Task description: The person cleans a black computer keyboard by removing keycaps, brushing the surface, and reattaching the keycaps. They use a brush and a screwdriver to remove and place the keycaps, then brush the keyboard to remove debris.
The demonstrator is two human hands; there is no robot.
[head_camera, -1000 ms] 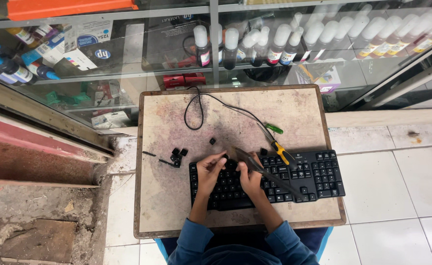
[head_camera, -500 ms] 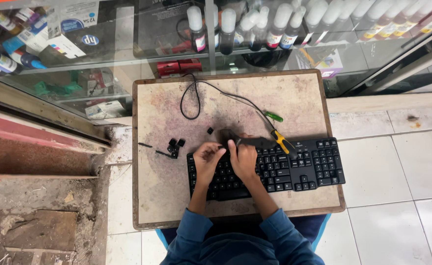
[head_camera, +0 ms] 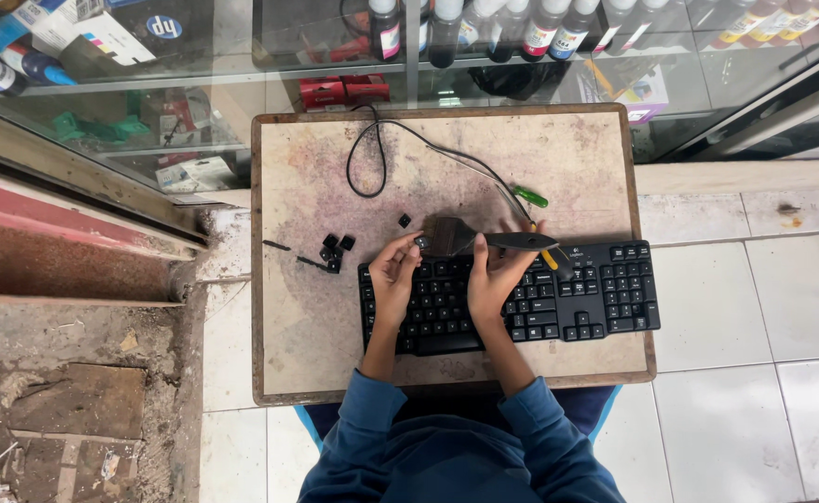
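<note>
1. Since half a second ago, both hands have shifted up to the keyboard's (head_camera: 512, 298) top edge, and a dark brush (head_camera: 470, 238) now shows between them.
2. Right hand (head_camera: 500, 272) grips the brush by its handle, fingers curled round it.
3. Left hand (head_camera: 395, 275) rests on the keys, fingertips touching the bristle end; fingers bent, holding nothing clearly.
4. Loose black keycaps (head_camera: 335, 250) lie on the worktop (head_camera: 316, 326) left of the keyboard.
5. Screwdrivers, green-handled (head_camera: 528, 197) and yellow-handled (head_camera: 549, 258), lie near the black cable (head_camera: 377, 158).

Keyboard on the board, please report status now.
Left hand resting on keyboard top edge. Right hand holds brush over key rows. Loose keycaps lying left, apart.
</note>
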